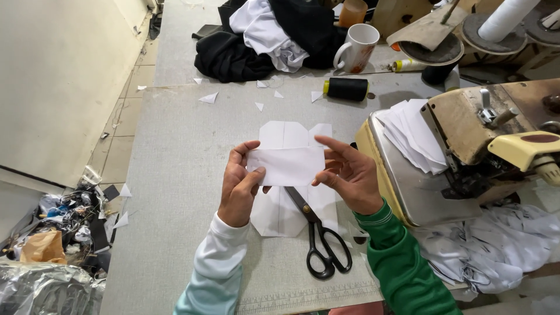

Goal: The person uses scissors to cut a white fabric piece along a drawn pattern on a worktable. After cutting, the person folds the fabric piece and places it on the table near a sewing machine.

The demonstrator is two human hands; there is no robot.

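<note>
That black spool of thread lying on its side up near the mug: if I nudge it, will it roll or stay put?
The black thread spool with the yellow-green end lies on its side on the grey work table, so a nudge across its axis would probably roll it. It looks fully wound, so likely fairly heavy for its size. Pushed endwise, it would more likely slide toward the white mug.

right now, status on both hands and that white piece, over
Left hand and right hand both pinch the white piece, held flat above the table. Scissors lie below on more white pieces. Sewing machine at right, apart.
</note>
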